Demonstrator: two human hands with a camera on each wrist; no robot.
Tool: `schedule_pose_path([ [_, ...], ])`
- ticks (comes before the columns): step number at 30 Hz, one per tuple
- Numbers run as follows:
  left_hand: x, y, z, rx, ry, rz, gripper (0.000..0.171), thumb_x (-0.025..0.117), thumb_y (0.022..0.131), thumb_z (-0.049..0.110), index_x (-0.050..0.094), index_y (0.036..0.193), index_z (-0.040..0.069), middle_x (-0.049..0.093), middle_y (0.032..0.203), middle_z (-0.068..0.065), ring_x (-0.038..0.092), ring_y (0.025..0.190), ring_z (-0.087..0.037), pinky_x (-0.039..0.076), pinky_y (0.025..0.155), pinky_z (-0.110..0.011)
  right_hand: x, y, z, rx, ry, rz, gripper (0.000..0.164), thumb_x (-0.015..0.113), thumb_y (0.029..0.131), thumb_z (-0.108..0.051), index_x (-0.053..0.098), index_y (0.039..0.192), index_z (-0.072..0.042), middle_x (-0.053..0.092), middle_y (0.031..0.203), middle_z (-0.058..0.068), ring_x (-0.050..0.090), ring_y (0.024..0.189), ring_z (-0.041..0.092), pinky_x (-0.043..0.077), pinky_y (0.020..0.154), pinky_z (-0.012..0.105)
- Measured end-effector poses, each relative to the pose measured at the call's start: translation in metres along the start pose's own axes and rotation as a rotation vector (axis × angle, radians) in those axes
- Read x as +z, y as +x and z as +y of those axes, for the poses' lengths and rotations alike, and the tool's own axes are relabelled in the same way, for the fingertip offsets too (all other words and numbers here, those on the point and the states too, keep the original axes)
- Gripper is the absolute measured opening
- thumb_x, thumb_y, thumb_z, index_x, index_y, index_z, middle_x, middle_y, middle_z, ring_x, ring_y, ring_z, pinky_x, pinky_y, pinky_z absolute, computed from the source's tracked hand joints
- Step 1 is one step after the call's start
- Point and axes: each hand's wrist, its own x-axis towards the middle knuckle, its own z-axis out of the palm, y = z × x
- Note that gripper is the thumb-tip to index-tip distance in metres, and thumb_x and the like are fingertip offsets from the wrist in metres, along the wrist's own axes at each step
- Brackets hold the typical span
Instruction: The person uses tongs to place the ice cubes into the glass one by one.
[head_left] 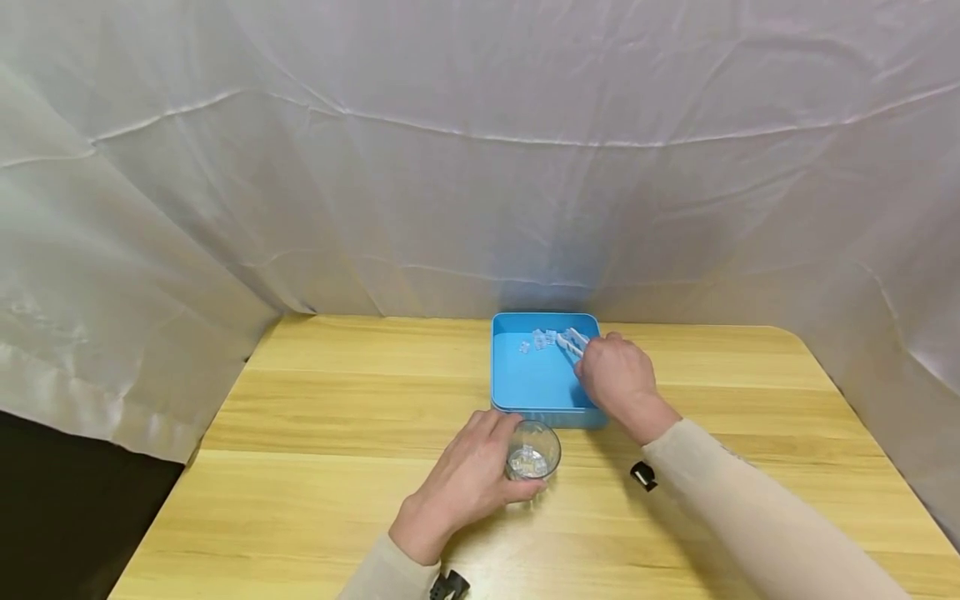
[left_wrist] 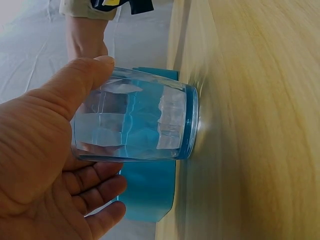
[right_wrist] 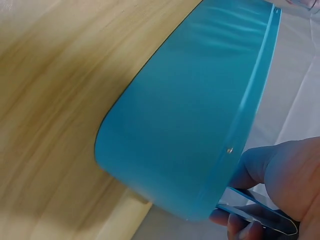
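Observation:
My left hand grips a clear drinking glass, thumb on one side and fingers on the other. The glass stands upright on the table, with clear chunks like ice cubes at its bottom. Over the right side of a blue box, my right hand holds small white tongs, their tips down inside it. Several clear cube-like pieces lie near the box's back wall, close to the tong tips. In the right wrist view the box wall hides the tips of the tongs.
The wooden table ends at a pale hanging cloth just behind the box. The glass stands in front of the box, close to its near wall. Black wrist devices sit by both sleeves.

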Motion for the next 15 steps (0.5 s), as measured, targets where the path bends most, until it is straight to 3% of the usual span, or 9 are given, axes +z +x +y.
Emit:
schedule_pose_path([
  [15, 0.001, 0.001, -0.001, -0.011, -0.003, -0.014, 0.081, 0.086, 0.083, 0.054, 0.058, 0.142, 0.008, 0.063, 0.133, -0.003, 0.058, 0.122, -0.02, 0.053, 0.105, -0.037, 0.008, 0.004, 0.011, -0.005, 0.003, 0.029, 0.027, 0.061, 0.097, -0.017, 0.065, 0.082, 0.006, 0.053, 0.073, 0.012, 0.051, 0.063, 0.025, 0.053, 0.052, 0.035],
])
